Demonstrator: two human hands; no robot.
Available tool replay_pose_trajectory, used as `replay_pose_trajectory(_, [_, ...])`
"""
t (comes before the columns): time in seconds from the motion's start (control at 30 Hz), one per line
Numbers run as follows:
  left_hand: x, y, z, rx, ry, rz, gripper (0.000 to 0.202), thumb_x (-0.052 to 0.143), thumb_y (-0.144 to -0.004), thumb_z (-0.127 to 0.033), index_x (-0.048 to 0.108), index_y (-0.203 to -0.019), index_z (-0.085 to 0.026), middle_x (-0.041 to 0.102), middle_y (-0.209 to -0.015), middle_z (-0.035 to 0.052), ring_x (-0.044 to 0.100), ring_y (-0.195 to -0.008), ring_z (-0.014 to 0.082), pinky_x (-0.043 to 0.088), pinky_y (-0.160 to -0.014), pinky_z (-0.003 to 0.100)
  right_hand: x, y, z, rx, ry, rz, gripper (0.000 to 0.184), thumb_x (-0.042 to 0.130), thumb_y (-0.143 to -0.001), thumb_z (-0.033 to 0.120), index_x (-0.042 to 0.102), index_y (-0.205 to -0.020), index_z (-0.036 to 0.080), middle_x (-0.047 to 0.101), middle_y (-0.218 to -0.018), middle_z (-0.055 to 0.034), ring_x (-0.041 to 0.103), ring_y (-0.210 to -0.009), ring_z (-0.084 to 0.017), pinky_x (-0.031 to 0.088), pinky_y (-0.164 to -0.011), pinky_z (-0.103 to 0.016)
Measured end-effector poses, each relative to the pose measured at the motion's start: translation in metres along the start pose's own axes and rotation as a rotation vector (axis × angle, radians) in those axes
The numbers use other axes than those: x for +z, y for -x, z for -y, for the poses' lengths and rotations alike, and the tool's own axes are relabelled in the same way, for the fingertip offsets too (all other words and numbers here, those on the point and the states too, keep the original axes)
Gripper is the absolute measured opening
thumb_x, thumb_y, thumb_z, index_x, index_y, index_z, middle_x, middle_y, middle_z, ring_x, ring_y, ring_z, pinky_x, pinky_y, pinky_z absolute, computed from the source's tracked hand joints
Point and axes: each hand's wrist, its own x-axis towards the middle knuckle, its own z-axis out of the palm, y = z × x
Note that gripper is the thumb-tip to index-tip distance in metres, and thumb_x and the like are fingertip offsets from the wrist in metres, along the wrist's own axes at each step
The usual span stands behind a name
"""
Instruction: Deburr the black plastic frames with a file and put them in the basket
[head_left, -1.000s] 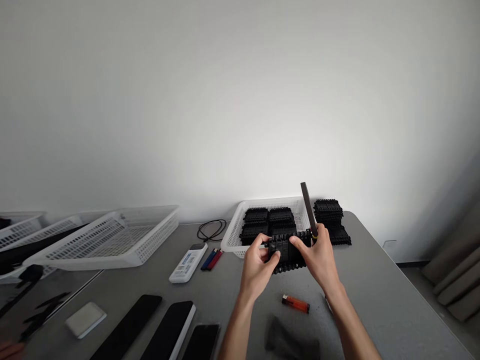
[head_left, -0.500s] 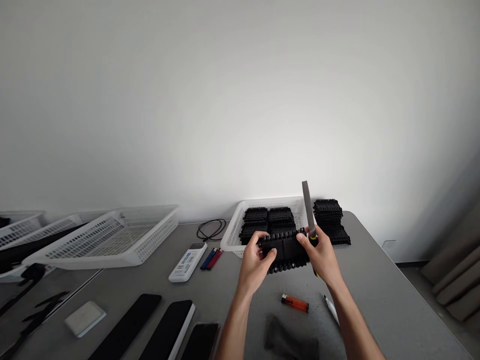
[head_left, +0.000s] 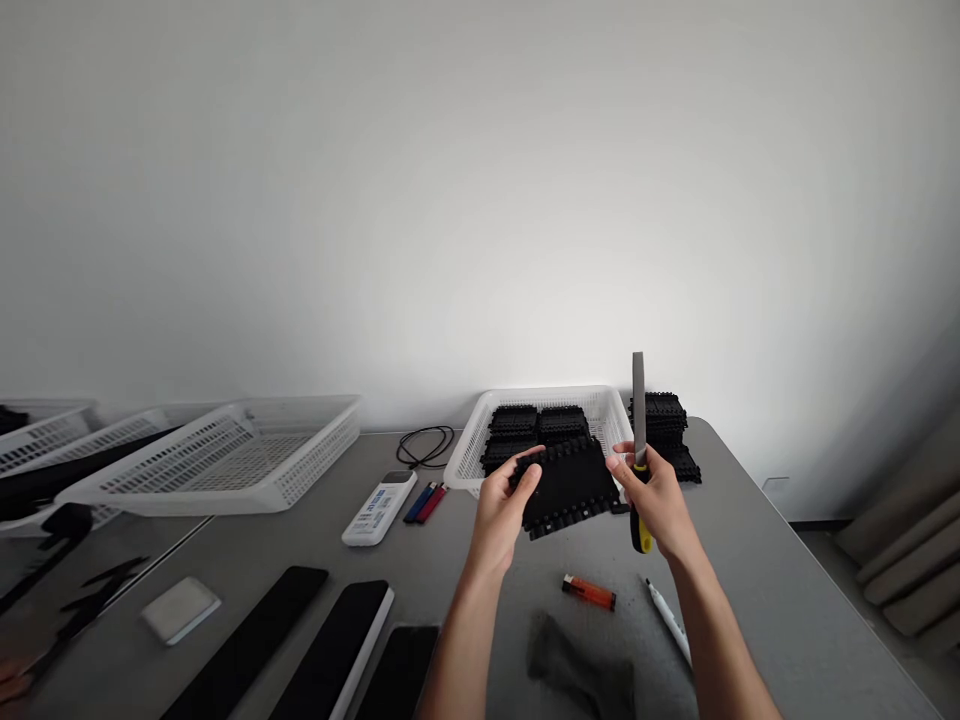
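Both my hands hold a flat black plastic part [head_left: 564, 485] with toothed edges above the grey table [head_left: 780, 600]. My left hand [head_left: 504, 505] grips its left end, fingers curled over the top edge. My right hand [head_left: 654, 492] pinches the right end and also holds a file with a grey blade [head_left: 638, 405] pointing up and a yellow handle tip [head_left: 642, 540] below the palm. Behind the part stands a white basket [head_left: 469, 455] with stacked black parts [head_left: 536, 425].
More black parts [head_left: 660, 425] are stacked right of the basket. An orange lighter [head_left: 589, 592], a dark cloth [head_left: 577, 670] and a white marker [head_left: 670, 620] lie near me. Left: a remote [head_left: 379, 507], two pens [head_left: 424, 502], a cable [head_left: 424, 445], black slabs [head_left: 247, 655], empty white baskets [head_left: 225, 460].
The black part has been tipped so its flat face shows. My right hand has slid right along it, and the file now stands more upright and further right.
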Motion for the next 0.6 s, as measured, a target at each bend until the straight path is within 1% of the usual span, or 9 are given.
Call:
replay_pose_trajectory(0.07, [-0.002,-0.003,0.003,0.02,0.048,-0.104,0.048,0.074,-0.074,-0.048,0.067,-0.11,-0.016,0.072,-0.106,0.0107,0.066,-0.1,0.0235,0.051,-0.084,0.029,-0.002,0.0,0.0,0.049,-0.041,0.063,0.054,0.071,-0.071,0.061,0.061,-0.102,0.018,0.046,-0.075,0.0024,0.039,-0.056,-0.011,0.034,-0.052,-0.026])
replay_pose_trajectory(0.13, [-0.001,-0.004,0.004,0.015,0.101,-0.174,0.048,0.078,-0.069,-0.047,0.065,-0.104,-0.017,0.072,-0.102,0.0086,0.067,-0.091,0.0204,0.052,-0.076,0.027,0.0,0.002,0.002,0.079,-0.097,0.146,0.05,0.074,-0.07,0.059,0.059,-0.093,0.018,0.043,-0.069,0.0047,0.036,-0.053,-0.009,0.032,-0.049,-0.025])
replay_pose_trajectory(0.2, [0.001,-0.003,0.002,-0.002,0.117,-0.183,0.046,0.082,-0.065,-0.042,0.062,-0.098,-0.018,0.071,-0.094,0.0051,0.066,-0.082,0.0168,0.05,-0.07,0.023,0.005,0.004,0.004,0.103,-0.16,0.223,0.046,0.072,-0.071,0.06,0.052,-0.078,0.019,0.037,-0.059,0.0075,0.032,-0.049,-0.008,0.028,-0.046,-0.023])
replay_pose_trajectory(0.27, [0.003,0.002,-0.003,-0.025,0.084,-0.113,0.046,0.083,-0.063,-0.036,0.059,-0.099,-0.019,0.071,-0.088,0.0028,0.065,-0.077,0.0148,0.05,-0.068,0.022,0.009,0.007,0.006,0.113,-0.206,0.259,0.048,0.07,-0.074,0.061,0.044,-0.071,0.021,0.032,-0.052,0.0095,0.028,-0.046,-0.007,0.025,-0.044,-0.023])
replay_pose_trajectory(0.3, [0.005,0.004,-0.005,-0.041,0.056,-0.056,0.049,0.083,-0.064,-0.034,0.058,-0.104,-0.019,0.071,-0.087,0.0027,0.066,-0.076,0.0151,0.05,-0.068,0.022,0.01,0.007,0.006,0.108,-0.214,0.254,0.048,0.069,-0.074,0.061,0.044,-0.071,0.021,0.031,-0.051,0.01,0.027,-0.045,-0.007,0.024,-0.043,-0.023])
replay_pose_trajectory(0.37, [0.008,0.008,-0.01,-0.064,0.0,0.062,0.057,0.081,-0.066,-0.032,0.054,-0.115,-0.021,0.072,-0.093,0.0047,0.067,-0.081,0.0178,0.052,-0.071,0.025,0.011,0.007,0.006,0.079,-0.195,0.208,0.046,0.069,-0.074,0.061,0.048,-0.074,0.02,0.031,-0.05,0.0102,0.026,-0.044,-0.007,0.023,-0.043,-0.022])
replay_pose_trajectory(0.43, [0.011,0.01,-0.011,-0.033,-0.069,0.128,0.056,0.078,-0.07,-0.032,0.054,-0.119,-0.021,0.072,-0.1,0.0069,0.068,-0.089,0.0209,0.053,-0.076,0.029,0.011,0.007,0.005,0.04,-0.134,0.156,0.045,0.068,-0.075,0.061,0.054,-0.077,0.018,0.033,-0.05,0.0092,0.026,-0.044,-0.007,0.023,-0.042,-0.023])
replay_pose_trajectory(0.5, [0.012,0.01,-0.008,0.032,-0.156,0.109,0.045,0.074,-0.073,-0.036,0.059,-0.112,-0.019,0.072,-0.1,0.0076,0.068,-0.093,0.0222,0.053,-0.078,0.029,0.011,0.007,0.005,-0.002,-0.066,0.127,0.045,0.066,-0.076,0.061,0.058,-0.078,0.017,0.036,-0.052,0.0073,0.029,-0.045,-0.008,0.025,-0.043,-0.024])
replay_pose_trajectory(0.6, [0.012,0.005,-0.001,0.1,-0.25,-0.009,0.033,0.071,-0.074,-0.039,0.062,-0.098,-0.017,0.071,-0.091,0.0068,0.068,-0.087,0.0217,0.052,-0.076,0.028,0.011,0.008,0.007,-0.073,0.05,0.058,0.047,0.06,-0.081,0.063,0.063,-0.083,0.016,0.044,-0.059,0.0031,0.035,-0.05,-0.01,0.03,-0.046,-0.025])
